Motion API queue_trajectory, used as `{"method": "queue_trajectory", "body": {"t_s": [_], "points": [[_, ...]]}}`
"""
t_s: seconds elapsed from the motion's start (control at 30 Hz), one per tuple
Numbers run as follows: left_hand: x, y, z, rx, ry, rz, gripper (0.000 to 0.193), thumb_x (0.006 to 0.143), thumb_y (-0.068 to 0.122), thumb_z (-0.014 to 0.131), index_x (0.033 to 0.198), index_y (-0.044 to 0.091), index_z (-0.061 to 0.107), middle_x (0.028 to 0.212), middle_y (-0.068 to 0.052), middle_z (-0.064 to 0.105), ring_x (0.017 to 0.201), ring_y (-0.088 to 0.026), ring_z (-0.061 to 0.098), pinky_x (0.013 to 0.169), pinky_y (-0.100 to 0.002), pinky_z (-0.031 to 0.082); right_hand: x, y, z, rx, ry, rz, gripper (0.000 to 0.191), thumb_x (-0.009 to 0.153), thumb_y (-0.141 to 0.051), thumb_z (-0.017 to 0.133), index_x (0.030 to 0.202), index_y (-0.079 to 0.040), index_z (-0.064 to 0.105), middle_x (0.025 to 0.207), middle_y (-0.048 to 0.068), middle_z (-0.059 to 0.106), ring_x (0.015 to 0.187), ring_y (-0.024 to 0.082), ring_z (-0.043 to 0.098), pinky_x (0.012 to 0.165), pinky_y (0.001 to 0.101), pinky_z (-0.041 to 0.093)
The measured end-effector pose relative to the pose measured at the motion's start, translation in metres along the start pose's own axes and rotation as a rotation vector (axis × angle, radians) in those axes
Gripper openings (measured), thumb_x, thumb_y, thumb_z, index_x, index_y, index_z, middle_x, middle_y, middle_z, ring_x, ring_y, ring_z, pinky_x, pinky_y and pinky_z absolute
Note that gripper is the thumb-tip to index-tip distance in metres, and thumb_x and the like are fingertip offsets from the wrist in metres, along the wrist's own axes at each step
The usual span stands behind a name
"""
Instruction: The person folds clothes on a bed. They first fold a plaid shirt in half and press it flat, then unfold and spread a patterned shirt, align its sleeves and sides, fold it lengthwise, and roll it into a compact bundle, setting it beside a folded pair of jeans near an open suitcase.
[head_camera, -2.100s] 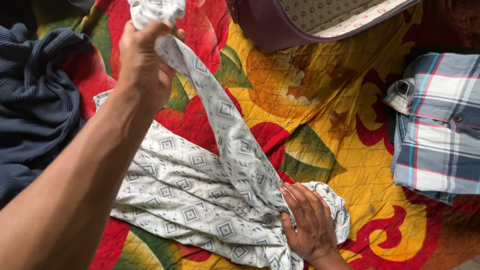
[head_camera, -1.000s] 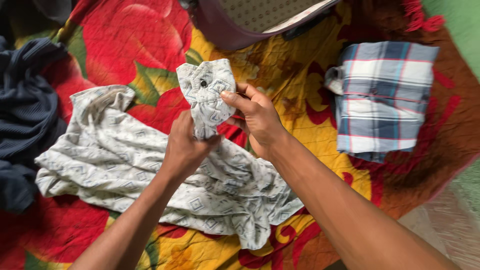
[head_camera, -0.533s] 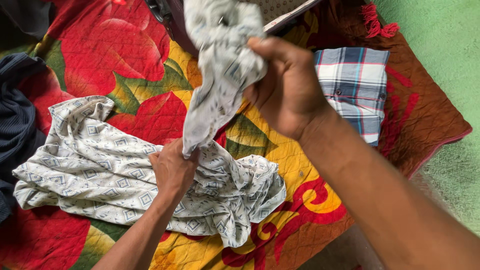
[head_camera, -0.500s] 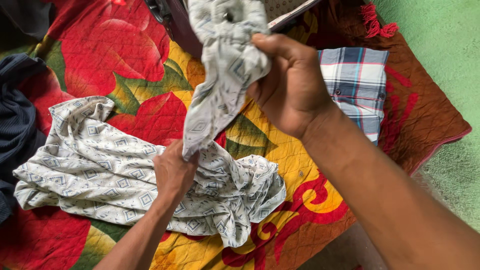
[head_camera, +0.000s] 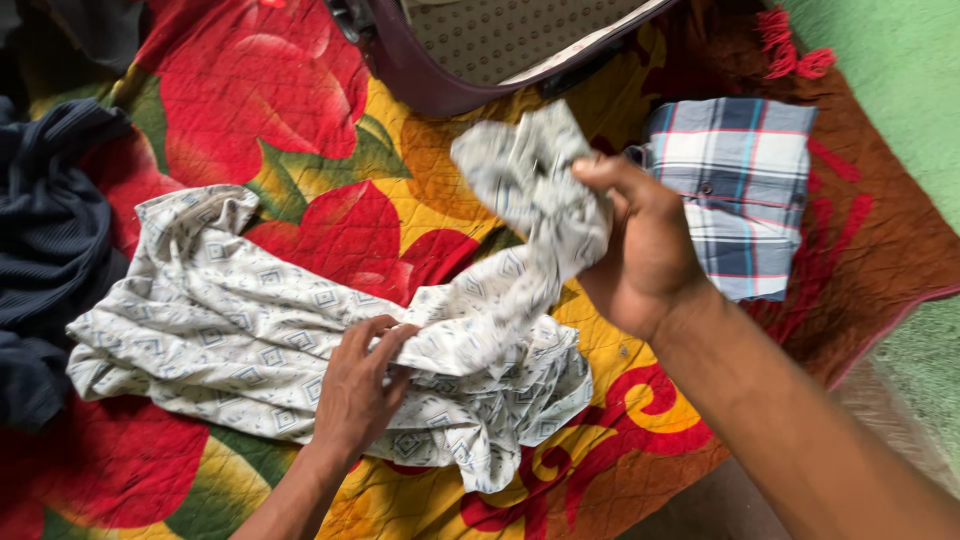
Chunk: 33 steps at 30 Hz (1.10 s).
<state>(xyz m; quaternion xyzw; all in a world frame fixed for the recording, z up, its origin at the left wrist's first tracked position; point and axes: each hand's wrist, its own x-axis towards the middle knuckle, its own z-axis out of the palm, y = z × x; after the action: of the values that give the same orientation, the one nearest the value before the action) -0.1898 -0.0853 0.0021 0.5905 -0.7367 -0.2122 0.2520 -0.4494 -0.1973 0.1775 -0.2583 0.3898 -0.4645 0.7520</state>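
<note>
Floral quilt: right hand lowered, patterned shirt bunch now chest-low.

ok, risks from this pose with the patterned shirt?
Right hand grips only a bunched end of the patterned shirt; it could slip out or crease further. Left hand pins the shirt's middle, so pulling may drag the loose fabric into more wrinkles. The raised end hangs close to the folded plaid shirt and might brush it.
</note>
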Motion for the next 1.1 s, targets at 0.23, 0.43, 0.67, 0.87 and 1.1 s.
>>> {"method": "queue_trajectory", "body": {"t_s": [0.23,0.43,0.67,0.87,1.1], "points": [[-0.024,-0.012,0.007,-0.063,-0.054,0.112,0.055,0.087,0.029,0.062,0.138,0.009,0.059,0.143,-0.016,0.051,0.129,-0.036,0.048,0.103,-0.048,0.036,-0.005,0.066,0.006,0.107,-0.068,0.124,0.017,0.093,-0.023,0.061,0.101,-0.007,0.064,0.091,0.006,0.070,0.082,0.019,0.069,0.079,0.0383,0.057],[-0.020,-0.013,0.031,-0.131,-0.065,-0.278,0.030,0.099,0.028,0.055,0.115,0.008,0.070,0.131,-0.014,0.059,0.129,-0.030,0.052,0.106,-0.046,0.039,-0.005,0.107,0.024,0.193,-0.030,0.274,0.011,0.091,-0.019,0.062,0.099,-0.012,0.061,0.091,0.001,0.068,0.084,0.014,0.067,0.081,0.0355,0.056],[0.006,0.015,0.033,0.172,-0.005,-0.264,0.031,0.079,0.029,0.073,0.086,0.000,0.066,0.119,-0.022,0.058,0.130,-0.036,0.048,0.106,-0.052,0.033,-0.006,0.100,0.019,0.183,-0.058,0.274,0.021,0.091,-0.021,0.064,0.108,-0.010,0.060,0.096,0.004,0.068,0.088,0.018,0.068,0.084,0.0387,0.056],[-0.003,0.051,0.035,0.123,-0.181,-0.003,0.057,0.078,0.039,0.070,0.124,0.007,0.061,0.135,-0.017,0.051,0.143,-0.036,0.031,0.117,-0.059,0.016,-0.007,0.090,-0.002,0.156,0.065,0.227,0.035,0.087,-0.021,0.059,0.119,-0.007,0.061,0.107,0.008,0.071,0.099,0.021,0.070,0.093,0.0416,0.055],[-0.015,0.056,0.052,0.201,-0.030,0.088,0.071,0.092,0.055,0.056,0.150,0.015,0.047,0.164,-0.010,0.030,0.152,-0.033,0.021,0.120,-0.054,0.012,-0.027,0.077,-0.038,0.101,0.229,0.248,0.046,0.087,-0.022,0.055,0.128,-0.004,0.062,0.118,0.011,0.072,0.108,0.024,0.069,0.098,0.0455,0.053]]}}
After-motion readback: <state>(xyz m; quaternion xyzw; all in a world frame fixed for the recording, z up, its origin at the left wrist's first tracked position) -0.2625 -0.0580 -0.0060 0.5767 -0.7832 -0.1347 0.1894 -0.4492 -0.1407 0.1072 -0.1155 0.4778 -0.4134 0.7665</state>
